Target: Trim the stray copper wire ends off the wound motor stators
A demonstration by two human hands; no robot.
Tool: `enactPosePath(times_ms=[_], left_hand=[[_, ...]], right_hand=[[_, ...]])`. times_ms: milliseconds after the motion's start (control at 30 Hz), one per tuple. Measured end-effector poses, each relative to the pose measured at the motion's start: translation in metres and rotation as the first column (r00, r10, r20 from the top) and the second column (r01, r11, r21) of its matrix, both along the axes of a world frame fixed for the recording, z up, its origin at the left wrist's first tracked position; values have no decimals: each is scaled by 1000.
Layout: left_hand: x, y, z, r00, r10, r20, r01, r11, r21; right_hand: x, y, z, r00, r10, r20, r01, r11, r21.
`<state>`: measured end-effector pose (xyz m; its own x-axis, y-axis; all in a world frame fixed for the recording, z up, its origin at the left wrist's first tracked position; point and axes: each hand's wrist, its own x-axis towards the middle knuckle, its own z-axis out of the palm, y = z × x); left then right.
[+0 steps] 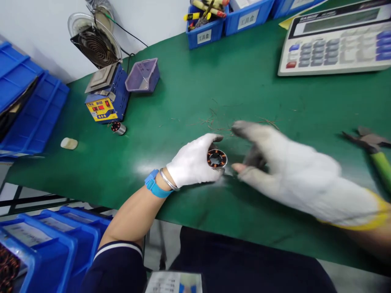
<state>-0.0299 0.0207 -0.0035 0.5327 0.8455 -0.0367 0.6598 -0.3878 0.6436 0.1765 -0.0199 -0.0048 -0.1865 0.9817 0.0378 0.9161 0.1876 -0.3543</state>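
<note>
My left hand point(195, 160), in a white glove, is closed around a small round motor stator point(216, 158). The stator's ring of copper windings faces up, and its lower side is hidden. To its right is my right hand point(275, 167), gloved in white with a yellow cuff and slightly blurred by motion. Its thumb and forefinger are spread apart, with nothing visible between them; a bare thumb tip shows. Thin wire scraps point(210, 121) lie on the green tabletop point(183, 97) beyond both hands. A second stator point(118, 128) rests farther left.
Green-handled cutting pliers point(377, 152) lie at the right edge, below a large calculator point(336, 40). A blue and yellow heating unit point(106, 97), a purple tray point(143, 76) and a fan point(96, 47) stand at the back left. Blue bins point(204, 34) line the back.
</note>
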Motion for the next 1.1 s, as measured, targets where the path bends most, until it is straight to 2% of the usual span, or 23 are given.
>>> enactPosePath(times_ms=[67, 167, 333, 533, 767, 1000, 1100], left_hand=[[0, 0, 0, 1000, 9, 12, -9, 1000, 0], [0, -1, 0, 1000, 19, 11, -19, 1000, -10], [0, -2, -1, 1000, -20, 1, 19, 996, 84], [-3, 1, -6, 996, -88, -14, 89, 990, 113], [4, -1, -15, 979, -154, 137, 143, 986, 84], [14, -9, -26, 995, -94, 24, 86, 973, 216], [17, -12, -30, 995, -86, -54, 97, 962, 257]], right_hand=[[-10, -2, -11, 991, 105, 86, -97, 991, -94], [-17, -1, -22, 937, 210, 278, -175, 974, -145], [-10, -1, -19, 865, 265, 426, -219, 963, -155], [-4, -10, -23, 857, 299, 420, -285, 954, -97], [0, -7, -28, 873, 262, 412, -273, 961, -32], [12, -8, -22, 859, 245, 449, -237, 968, -75], [20, 1, -10, 919, 233, 317, -203, 971, -126]])
